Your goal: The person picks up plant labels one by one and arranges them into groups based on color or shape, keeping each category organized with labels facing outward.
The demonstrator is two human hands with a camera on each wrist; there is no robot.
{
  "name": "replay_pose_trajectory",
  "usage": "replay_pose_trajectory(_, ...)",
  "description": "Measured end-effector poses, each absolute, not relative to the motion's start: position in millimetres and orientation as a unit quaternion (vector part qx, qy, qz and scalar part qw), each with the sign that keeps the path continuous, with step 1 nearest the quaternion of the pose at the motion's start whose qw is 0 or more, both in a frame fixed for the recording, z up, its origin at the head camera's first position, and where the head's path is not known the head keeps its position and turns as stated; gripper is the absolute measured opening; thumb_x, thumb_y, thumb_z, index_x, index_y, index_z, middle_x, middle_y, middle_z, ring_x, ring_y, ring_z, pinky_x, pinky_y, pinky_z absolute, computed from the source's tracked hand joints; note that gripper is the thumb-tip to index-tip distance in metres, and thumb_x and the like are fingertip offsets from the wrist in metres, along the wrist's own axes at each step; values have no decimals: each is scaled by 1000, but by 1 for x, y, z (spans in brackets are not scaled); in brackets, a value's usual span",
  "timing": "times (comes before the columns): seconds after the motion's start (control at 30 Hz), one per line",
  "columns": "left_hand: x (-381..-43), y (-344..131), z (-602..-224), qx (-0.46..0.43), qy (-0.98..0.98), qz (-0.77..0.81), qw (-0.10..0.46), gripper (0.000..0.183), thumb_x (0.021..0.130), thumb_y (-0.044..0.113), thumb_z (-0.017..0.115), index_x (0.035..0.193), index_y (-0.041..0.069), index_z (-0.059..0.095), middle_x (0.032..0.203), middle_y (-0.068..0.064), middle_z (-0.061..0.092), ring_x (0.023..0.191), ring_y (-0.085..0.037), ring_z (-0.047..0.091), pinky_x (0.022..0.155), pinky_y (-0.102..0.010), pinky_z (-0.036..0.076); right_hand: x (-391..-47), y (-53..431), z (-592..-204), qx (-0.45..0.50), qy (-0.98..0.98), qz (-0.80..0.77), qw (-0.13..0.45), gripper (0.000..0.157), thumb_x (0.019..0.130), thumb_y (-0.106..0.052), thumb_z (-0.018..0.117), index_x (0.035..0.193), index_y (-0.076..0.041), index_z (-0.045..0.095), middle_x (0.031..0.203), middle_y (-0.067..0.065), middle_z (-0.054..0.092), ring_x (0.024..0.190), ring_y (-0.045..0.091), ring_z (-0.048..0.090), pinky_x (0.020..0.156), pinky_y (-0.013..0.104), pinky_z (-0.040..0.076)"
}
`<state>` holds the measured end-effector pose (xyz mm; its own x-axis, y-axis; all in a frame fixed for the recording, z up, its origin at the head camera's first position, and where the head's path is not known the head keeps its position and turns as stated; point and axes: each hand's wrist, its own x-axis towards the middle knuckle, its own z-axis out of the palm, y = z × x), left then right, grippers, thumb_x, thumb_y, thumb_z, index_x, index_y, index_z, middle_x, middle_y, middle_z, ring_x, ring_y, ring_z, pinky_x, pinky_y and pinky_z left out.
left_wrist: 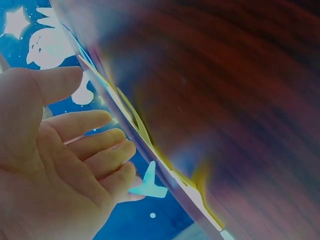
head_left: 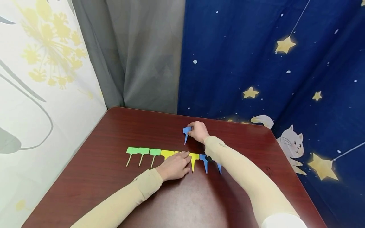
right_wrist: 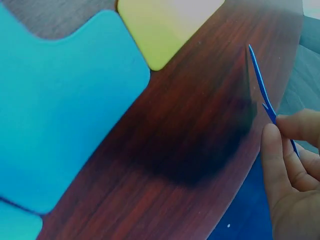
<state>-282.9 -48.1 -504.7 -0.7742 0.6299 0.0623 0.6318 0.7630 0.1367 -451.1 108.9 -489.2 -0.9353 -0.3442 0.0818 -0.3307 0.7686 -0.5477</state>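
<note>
My right hand [head_left: 198, 130] pinches a blue T-shaped plant label [head_left: 186, 130] between thumb and fingers, beyond the row of labels. In the right wrist view this blue label [right_wrist: 259, 80] shows nearly edge-on, its stem pointing away from the fingers. My left hand [head_left: 175, 166] is over the yellow labels [head_left: 195, 156], palm down, with loosely extended fingers. It partly covers the middle one; whether it touches that label I cannot tell. Green labels [head_left: 155, 152] lie to its left, stems toward me. Blue labels [head_left: 203, 158] continue the row rightward, partly hidden by my right sleeve.
The labels lie side by side on a dark red-brown wooden table [head_left: 114, 190]. Behind its far edge hang a grey curtain [head_left: 151, 63] and a blue curtain [head_left: 228, 63] with stars. A white patterned cloth [head_left: 57, 104] hangs along the left side.
</note>
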Motion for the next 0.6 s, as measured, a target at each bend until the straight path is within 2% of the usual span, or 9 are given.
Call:
replay_pose_trajectory(0.13, -284, -42, -505, -344, -936, -79, 4, 48, 100, 34, 61, 139, 6, 59, 150, -17, 48, 139, -32, 45, 112, -41, 38, -450, 121, -485, -185, 939, -289, 8, 36, 88, -7, 74, 124, -4, 71, 77, 2, 64, 65, 16, 61, 62, 29, 52)
replay_pose_trajectory(0.33, -286, -33, -503, -356, -931, -81, -12, 52, 101, 33, 60, 145, 6, 54, 153, -17, 44, 141, -33, 42, 115, -40, 35, -447, 149, -482, -210, 942, -261, -21, 34, 89, -10, 73, 123, -5, 72, 77, 0, 63, 66, 19, 57, 61, 32, 47)
replay_pose_trajectory(0.6, -289, -19, -506, -376, -922, -90, -4, 51, 101, 33, 60, 143, 4, 56, 152, -18, 46, 142, -30, 41, 115, -38, 33, -444, 187, -483, -194, 941, -277, -26, 35, 89, -14, 75, 123, -11, 72, 79, -1, 64, 65, 18, 56, 61, 33, 48)
